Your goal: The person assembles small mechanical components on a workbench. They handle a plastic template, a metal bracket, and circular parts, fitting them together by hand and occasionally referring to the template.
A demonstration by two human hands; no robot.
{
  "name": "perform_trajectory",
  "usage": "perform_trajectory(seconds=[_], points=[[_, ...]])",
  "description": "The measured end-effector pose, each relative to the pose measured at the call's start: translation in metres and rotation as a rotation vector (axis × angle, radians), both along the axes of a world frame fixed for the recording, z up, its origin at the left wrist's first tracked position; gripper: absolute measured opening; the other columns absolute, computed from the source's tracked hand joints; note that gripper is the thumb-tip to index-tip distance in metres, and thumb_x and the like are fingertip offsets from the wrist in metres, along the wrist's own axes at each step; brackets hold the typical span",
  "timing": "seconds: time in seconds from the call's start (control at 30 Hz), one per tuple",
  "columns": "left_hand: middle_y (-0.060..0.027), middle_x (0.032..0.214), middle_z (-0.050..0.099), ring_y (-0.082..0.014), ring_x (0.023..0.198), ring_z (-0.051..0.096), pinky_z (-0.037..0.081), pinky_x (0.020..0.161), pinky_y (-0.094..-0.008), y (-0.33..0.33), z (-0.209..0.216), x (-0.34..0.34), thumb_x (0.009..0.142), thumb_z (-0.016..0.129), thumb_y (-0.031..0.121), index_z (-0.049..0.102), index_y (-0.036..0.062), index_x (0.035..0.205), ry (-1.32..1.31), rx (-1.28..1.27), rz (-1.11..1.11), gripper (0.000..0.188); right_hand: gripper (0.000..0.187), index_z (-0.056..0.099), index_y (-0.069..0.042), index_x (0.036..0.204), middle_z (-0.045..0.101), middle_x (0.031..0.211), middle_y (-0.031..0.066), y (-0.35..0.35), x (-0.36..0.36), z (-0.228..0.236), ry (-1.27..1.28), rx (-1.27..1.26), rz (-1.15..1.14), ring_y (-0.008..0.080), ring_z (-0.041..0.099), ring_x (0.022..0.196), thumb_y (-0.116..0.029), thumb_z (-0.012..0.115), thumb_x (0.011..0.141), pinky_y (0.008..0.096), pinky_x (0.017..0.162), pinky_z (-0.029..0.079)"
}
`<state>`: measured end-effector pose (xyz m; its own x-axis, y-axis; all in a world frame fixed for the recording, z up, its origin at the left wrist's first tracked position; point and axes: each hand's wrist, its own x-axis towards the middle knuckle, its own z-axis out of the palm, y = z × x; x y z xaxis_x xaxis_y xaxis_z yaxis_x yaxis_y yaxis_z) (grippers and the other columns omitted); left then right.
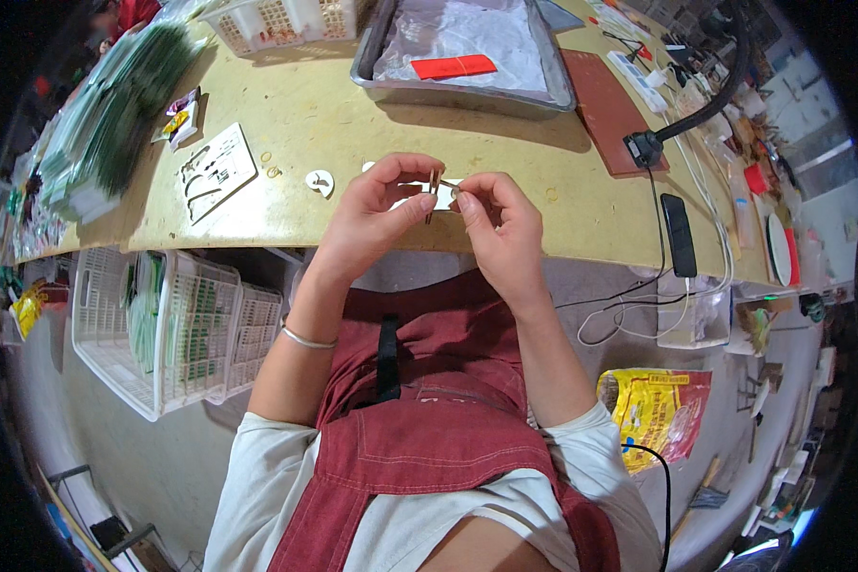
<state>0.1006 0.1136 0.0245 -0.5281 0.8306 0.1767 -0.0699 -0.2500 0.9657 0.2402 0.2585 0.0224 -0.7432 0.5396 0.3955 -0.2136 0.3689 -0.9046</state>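
Above the near edge of the table, my two hands are close together. My left hand [377,210] pinches a thin brownish-gold piece [435,181] that stands roughly upright between thumb and fingers. From the other side, my right hand [501,217] has thumb and forefinger closed on a small slim dark part [450,184] that reaches toward the piece; whether the two are joined I cannot tell. Behind the fingers shows a bit of white. On the table to the left lie a white disc-like piece [320,183], a small gold ring-like piece [274,173] and a white sheet with dark shapes [217,173].
A grey metal tray [467,96] holding white paper and a red packet stands at the back. Stacked green-white sleeves [114,124] fill the left side. At right are a brown board [604,114], a black lamp arm [710,110] and a cabled phone [677,235]. White crates [162,329] stand below left.
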Motion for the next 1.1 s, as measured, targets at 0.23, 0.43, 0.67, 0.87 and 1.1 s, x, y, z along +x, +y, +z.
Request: perform_trajectory(seconds=[0.23, 0.43, 0.67, 0.87, 1.1], points=[[-0.0071, 0.13, 0.068, -0.0164, 0.124, 0.065, 0.052, 0.109, -0.0327, 0.006, -0.013, 0.002, 0.1, 0.073, 0.002, 0.062, -0.0007, 0.136, 0.215, -0.028, 0.05, 0.038, 0.01, 0.065, -0.003, 0.115, 0.071, 0.102, 0.0011, 0.015, -0.005, -0.023, -0.093, -0.071, 0.084, 0.0074, 0.067, 0.092, -0.009, 0.063, 0.109, 0.0234, 0.073, 0.053], [-0.0085, 0.127, 0.069, -0.0172, 0.123, 0.065, 0.052, 0.107, -0.0329, 0.003, -0.018, 0.001, 0.099, 0.073, 0.002, 0.062, -0.0008, 0.136, 0.216, -0.046, 0.081, 0.038, 0.009, 0.065, -0.005, 0.117, 0.071, 0.102, 0.0005, 0.019, -0.012, -0.039, -0.12, -0.158, 0.152, 0.0066, 0.068, 0.093, -0.008, 0.062, 0.109, 0.0223, 0.071, 0.053], [-0.0075, 0.136, 0.066, -0.0192, 0.129, 0.062, 0.048, 0.114, -0.0353, -0.013, -0.023, -0.004, 0.099, 0.074, 0.005, 0.058, 0.0003, 0.144, 0.437, -0.079, 0.237, 0.048, 0.007, 0.064, -0.003, 0.114, 0.071, 0.099, 0.0014, 0.012, -0.014, -0.033, -0.112, -0.276, 0.157, 0.0076, 0.069, 0.09, -0.004, 0.06, 0.108, 0.0243, 0.068, 0.054], [-0.0166, 0.117, 0.068, -0.0342, 0.105, 0.069, 0.057, 0.092, -0.0436, -0.066, -0.01, -0.052, 0.085, 0.085, 0.016, 0.069, 0.0019, 0.133, 1.093, -0.609, 0.754, 0.052, 0.008, 0.065, -0.003, 0.115, 0.072, 0.101, 0.0013, 0.015, -0.014, -0.031, -0.14, -0.264, 0.183, 0.0077, 0.069, 0.091, -0.006, 0.061, 0.109, 0.0234, 0.069, 0.054], [-0.0152, 0.109, 0.071, -0.034, 0.101, 0.071, 0.057, 0.088, -0.0432, -0.07, -0.007, -0.07, 0.088, 0.084, 0.029, 0.077, 0.0029, 0.12, 1.1, -0.776, 0.602, 0.042, 0.008, 0.065, -0.003, 0.116, 0.072, 0.102, 0.0013, 0.017, -0.013, -0.031, -0.164, -0.283, 0.183, 0.0074, 0.069, 0.091, -0.007, 0.061, 0.109, 0.0233, 0.069, 0.054]])
